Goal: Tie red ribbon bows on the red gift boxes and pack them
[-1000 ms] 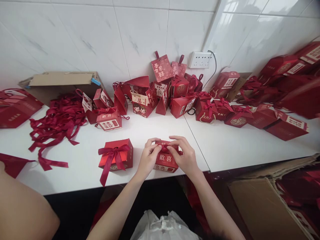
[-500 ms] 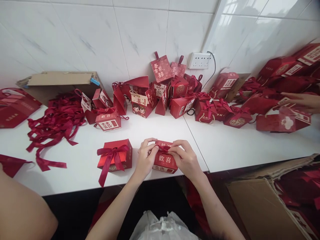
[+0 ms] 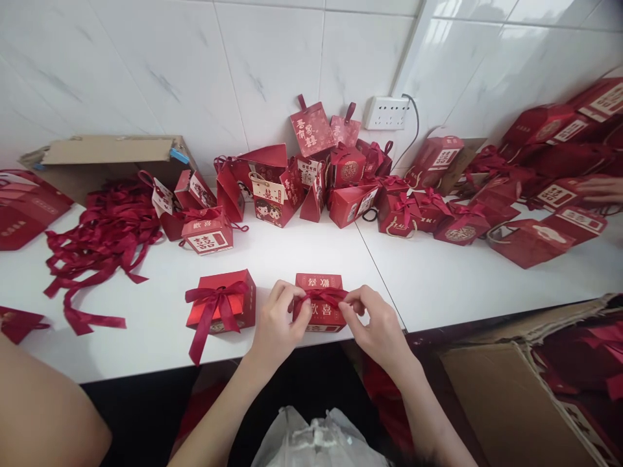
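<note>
In front of me on the white table lies a red gift box [image 3: 319, 281] with pale printed characters. A dark red ribbon [image 3: 325, 296] runs across its top, with a knot or bow near the middle. My left hand [image 3: 281, 321] pinches the ribbon at the left side of the box. On the right side, my right hand [image 3: 372, 321] pinches the ribbon's other side between thumb and fingers. The ribbon is stretched between both hands. Just left of my left hand stands another red box [image 3: 249, 299] with a ribbon bow [image 3: 219, 299] on top.
A heap of loose red ribbons [image 3: 114, 227] spills from a cardboard box [image 3: 111, 150] at the left. Several red gift boxes [image 3: 275, 202] line the tiled wall. Another person's hand [image 3: 601, 189] is among boxes at right. A large carton [image 3: 511, 395] stands below the table edge.
My hands have moved apart, drawing the ribbon out to both sides of the box. At the far right, the other person's hand has shifted and a red box there has turned.
</note>
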`<state>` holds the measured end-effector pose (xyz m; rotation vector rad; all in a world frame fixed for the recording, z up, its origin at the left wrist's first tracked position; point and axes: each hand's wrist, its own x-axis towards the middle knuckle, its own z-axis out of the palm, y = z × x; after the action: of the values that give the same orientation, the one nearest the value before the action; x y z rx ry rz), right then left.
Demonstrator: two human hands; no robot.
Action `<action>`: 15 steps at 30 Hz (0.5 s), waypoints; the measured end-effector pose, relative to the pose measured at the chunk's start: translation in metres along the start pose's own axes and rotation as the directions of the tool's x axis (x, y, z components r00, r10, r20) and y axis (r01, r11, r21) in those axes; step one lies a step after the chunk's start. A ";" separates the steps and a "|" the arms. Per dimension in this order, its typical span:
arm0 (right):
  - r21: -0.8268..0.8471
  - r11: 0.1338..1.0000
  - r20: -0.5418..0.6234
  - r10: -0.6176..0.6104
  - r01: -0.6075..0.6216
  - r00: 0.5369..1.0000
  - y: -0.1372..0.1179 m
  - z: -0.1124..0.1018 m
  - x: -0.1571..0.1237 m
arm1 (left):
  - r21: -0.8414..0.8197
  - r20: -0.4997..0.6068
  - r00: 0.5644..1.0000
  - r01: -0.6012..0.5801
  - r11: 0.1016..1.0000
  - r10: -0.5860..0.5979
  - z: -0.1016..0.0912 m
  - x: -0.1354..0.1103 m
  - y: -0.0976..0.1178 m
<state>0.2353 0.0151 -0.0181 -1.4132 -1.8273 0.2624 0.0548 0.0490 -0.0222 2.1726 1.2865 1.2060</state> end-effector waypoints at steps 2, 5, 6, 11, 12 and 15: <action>0.009 0.987 0.038 0.157 -0.157 0.987 -0.004 0.003 0.000 | 0.019 0.012 1.000 -0.016 1.000 0.016 0.001 -0.004 0.000; 0.016 0.954 0.088 0.296 -0.299 0.951 -0.011 0.008 0.002 | 0.027 0.016 0.999 -0.040 0.999 0.040 0.003 -0.010 0.000; 0.024 0.944 0.094 0.324 -0.328 0.941 -0.012 0.009 0.003 | 0.024 0.014 0.999 -0.039 0.999 0.039 0.004 -0.011 -0.001; 0.092 0.903 0.121 0.408 -0.420 0.905 -0.016 0.015 0.008 | 0.000 0.068 0.998 -0.013 1.000 0.013 0.004 -0.015 -0.002; 0.105 0.900 0.122 0.411 -0.423 0.903 -0.015 0.016 0.009 | -0.001 0.093 0.996 -0.007 1.000 0.007 0.004 -0.015 -0.002; 0.126 0.912 0.119 0.377 -0.390 0.919 -0.013 0.017 0.009 | -0.008 0.128 0.992 0.000 1.000 0.001 0.001 -0.013 -0.003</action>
<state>0.2137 0.0240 -0.0176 -1.6695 -1.5498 0.6598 0.0510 0.0397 -0.0311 2.2059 1.2261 1.0508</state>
